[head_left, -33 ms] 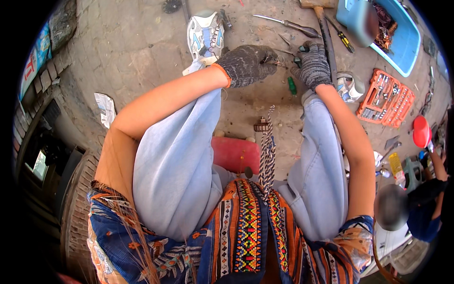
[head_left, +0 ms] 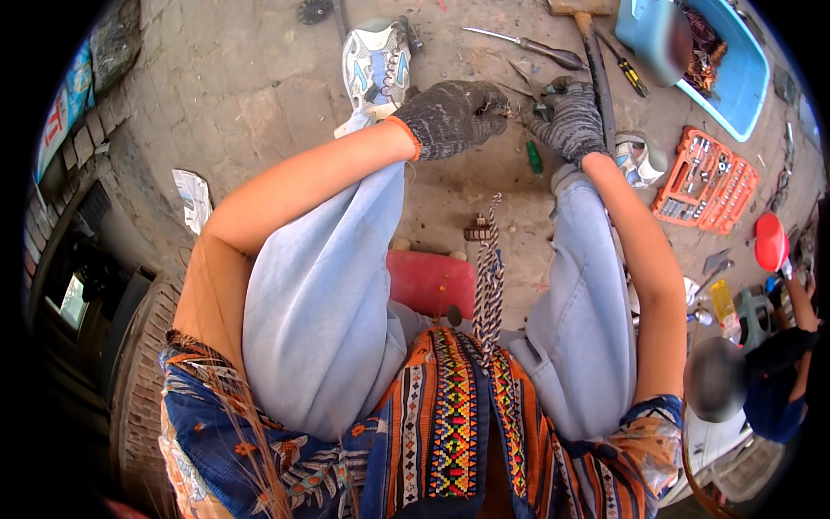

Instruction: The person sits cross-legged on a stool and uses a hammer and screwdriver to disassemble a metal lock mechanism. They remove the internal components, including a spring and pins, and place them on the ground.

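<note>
My left hand [head_left: 450, 119], in a dark grey knit glove with an orange cuff, is closed with its fingers curled towards the right hand. Thin, wire-like strands [head_left: 512, 110] show at its fingertips; what it grips is mostly hidden. Facing it, my right hand [head_left: 572, 119] wears a similar grey glove and is closed too. A small dark green piece [head_left: 542, 112] shows at its fingers, too covered to name. Just below lies a green handle-like object [head_left: 533, 157]. A thin pointed metal piece [head_left: 516, 90] lies above the gap between both hands.
Beyond my hands lie a wooden-handled pointed tool [head_left: 553, 55], a long-handled hammer [head_left: 590, 39] and a yellow-black screwdriver [head_left: 633, 76]. A blue tub [head_left: 735, 108] holds copper-coloured wire. An orange socket set [head_left: 706, 180] lies open at right. Another person's arm [head_left: 800, 307] reaches near a red container [head_left: 769, 242].
My right hand and wrist have shifted very slightly. The left hand stays almost in place, and the tools around have not moved.
</note>
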A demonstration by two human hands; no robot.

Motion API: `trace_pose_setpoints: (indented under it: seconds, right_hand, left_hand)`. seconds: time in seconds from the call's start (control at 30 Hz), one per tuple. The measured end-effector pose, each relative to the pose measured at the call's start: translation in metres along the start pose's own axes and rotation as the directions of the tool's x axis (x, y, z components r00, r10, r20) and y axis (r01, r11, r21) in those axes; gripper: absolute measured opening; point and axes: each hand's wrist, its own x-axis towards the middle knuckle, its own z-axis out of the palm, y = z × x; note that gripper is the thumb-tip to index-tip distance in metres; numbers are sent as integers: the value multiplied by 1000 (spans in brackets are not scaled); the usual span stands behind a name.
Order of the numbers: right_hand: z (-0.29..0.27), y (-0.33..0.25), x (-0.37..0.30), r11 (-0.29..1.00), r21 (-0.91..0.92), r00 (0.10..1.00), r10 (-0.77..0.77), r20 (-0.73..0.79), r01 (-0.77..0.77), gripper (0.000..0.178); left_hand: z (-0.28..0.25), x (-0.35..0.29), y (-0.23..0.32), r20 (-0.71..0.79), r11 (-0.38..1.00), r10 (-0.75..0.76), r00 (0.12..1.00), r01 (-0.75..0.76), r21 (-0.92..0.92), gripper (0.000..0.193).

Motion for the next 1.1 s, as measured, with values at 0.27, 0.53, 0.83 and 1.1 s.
trace_pose_setpoints:
  seconds: [0.27, 0.53, 0.83, 1.1]
  right_hand:
    - [-12, 12, -23, -536, 754, 886, -445, 131, -381, 38]
    - [-61, -24, -61, -67, 957, 931, -260, 255, -281, 33]
    - [-66, -51, -68, 877, 437, 980, -173, -101, 200, 37]
    - [-66, -56, -71, 899, 433, 994, -90, 54, 58, 37]
  left_hand:
    - [-19, -2, 23, 36, 870, -137, 990, 137, -474, 28]
    - [-22, 2, 23, 88, 826, -248, 965, 258, -502, 30]
    - [-17, 7, 21, 175, 869, -343, 923, 382, -315, 31]
    - [-13, 7, 12, 165, 865, -355, 920, 390, -317, 27]
